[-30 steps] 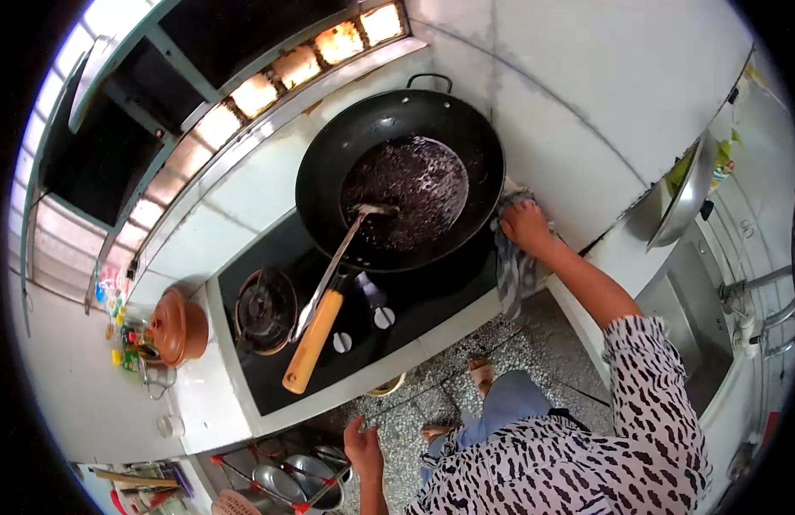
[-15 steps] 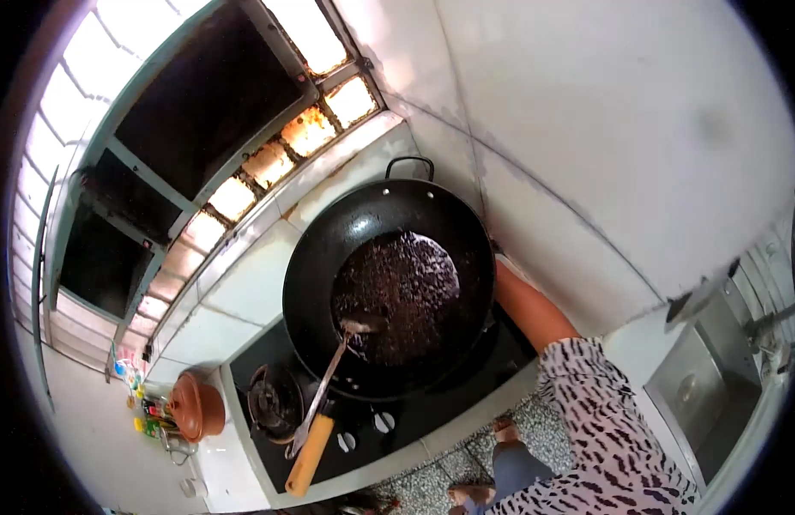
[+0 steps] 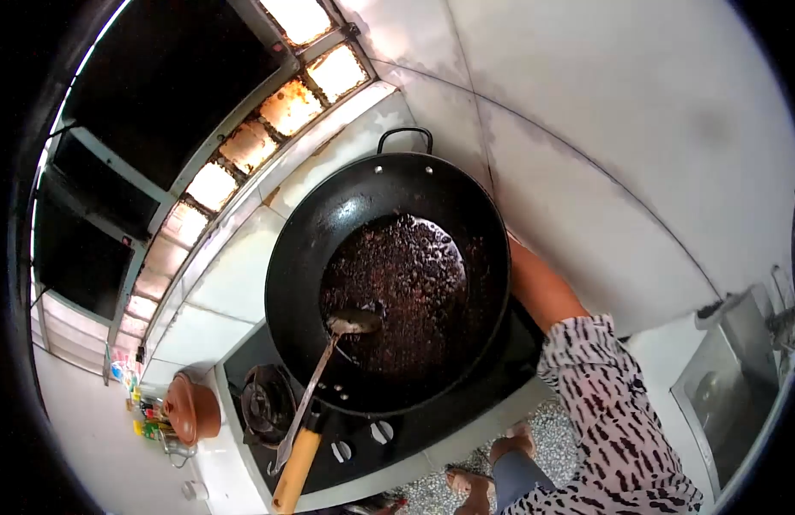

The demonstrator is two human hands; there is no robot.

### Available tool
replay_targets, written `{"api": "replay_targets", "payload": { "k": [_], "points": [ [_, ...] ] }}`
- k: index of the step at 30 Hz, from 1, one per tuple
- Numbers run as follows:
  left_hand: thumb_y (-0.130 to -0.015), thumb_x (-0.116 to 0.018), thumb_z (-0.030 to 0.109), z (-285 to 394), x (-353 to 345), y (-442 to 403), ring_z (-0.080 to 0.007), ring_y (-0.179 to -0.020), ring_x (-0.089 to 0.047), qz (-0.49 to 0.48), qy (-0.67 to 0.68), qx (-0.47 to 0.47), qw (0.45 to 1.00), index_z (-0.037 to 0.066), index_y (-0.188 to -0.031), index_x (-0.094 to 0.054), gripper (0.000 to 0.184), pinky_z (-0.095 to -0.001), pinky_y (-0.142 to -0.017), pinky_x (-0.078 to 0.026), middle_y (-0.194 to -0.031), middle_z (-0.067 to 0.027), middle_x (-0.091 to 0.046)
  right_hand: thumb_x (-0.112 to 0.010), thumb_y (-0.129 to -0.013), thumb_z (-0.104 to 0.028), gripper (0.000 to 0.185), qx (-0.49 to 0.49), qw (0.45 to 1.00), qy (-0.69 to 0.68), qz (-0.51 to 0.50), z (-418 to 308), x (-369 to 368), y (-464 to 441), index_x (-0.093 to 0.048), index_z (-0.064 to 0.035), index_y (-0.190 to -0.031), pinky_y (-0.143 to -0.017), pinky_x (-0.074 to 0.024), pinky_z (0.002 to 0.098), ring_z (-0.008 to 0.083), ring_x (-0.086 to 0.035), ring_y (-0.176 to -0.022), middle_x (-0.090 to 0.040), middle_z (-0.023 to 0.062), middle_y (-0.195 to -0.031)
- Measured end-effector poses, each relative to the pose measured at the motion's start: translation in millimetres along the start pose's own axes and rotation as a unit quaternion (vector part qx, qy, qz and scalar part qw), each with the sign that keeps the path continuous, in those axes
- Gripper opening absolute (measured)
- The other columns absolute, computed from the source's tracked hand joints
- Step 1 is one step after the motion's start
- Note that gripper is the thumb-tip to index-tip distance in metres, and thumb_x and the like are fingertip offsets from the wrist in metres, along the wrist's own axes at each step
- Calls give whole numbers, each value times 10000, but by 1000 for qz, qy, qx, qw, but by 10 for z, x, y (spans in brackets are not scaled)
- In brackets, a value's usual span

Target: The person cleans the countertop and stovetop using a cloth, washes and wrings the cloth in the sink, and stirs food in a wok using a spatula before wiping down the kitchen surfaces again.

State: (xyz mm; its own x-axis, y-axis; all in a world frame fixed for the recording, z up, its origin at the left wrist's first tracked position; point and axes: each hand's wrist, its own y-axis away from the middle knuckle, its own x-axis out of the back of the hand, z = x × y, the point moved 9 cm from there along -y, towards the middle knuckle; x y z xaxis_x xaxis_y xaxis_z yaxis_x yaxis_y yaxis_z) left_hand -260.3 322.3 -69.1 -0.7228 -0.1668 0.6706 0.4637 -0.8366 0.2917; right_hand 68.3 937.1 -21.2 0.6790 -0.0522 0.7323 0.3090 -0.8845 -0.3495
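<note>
A large black wok [image 3: 449, 197] stands on the black stove [image 3: 492, 360], with dark, bubbling liquid [image 3: 406, 292] in its bottom. A metal ladle [image 3: 308, 390] rests in the wok, its bowl in the liquid and its shaft over the rim. The wok's wooden handle [image 3: 297, 470] points down toward the front edge. My right forearm reaches behind the wok's right side, and the wok hides my right hand and whatever it holds. My left hand is out of the picture.
A brown lidded clay pot [image 3: 191, 408] and bottles [image 3: 148, 416] stand left of the stove. Near it is a second burner [image 3: 269, 403]. A metal sink [image 3: 732, 386] is at the right. Tiled wall [image 3: 603, 154] rises behind the wok, and a barred window is at upper left.
My right hand has gone from the wok's right side, where it was on a grey cloth, to behind the wok. My left hand has left the view. The view has shifted, and the wok appears lower.
</note>
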Motion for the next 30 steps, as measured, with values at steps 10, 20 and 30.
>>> {"api": "replay_targets", "payload": {
  "k": [10, 20, 30],
  "points": [
    [-723, -593, 41, 818, 502, -66, -140, -609, -541, -5, 0, -58, 998, -1, -977, -534, 264, -249, -553, -438, -803, -107, -543, -555, -704, -128, 172, -86, 970, 227, -7, -875, 1016, 2166, -514, -13, -824, -695, -400, 420, 330, -478, -827, -508, 158, -829],
    [-754, -562, 23, 9, 1317, 309, -143, -737, -578, 32, 71, -20, 997, 4, -981, -547, 229, -252, -620, -456, -864, -103, -584, -602, -657, -151, 198, -82, 913, 398, 21, -2350, 236, 3033, -507, -15, -766, -662, -371, 412, 315, -474, -755, -509, 145, -750],
    [-770, -541, 22, -692, 1691, 455, -145, -788, -584, 46, 196, 33, 979, -23, -977, -536, 212, -241, -685, -452, -858, -94, -595, -556, -736, -121, 149, -7, 992, 110, 56, -4048, -153, 2543, -501, 5, -791, -659, -378, 406, 317, -469, -760, -496, 167, -770]
  ]
}}
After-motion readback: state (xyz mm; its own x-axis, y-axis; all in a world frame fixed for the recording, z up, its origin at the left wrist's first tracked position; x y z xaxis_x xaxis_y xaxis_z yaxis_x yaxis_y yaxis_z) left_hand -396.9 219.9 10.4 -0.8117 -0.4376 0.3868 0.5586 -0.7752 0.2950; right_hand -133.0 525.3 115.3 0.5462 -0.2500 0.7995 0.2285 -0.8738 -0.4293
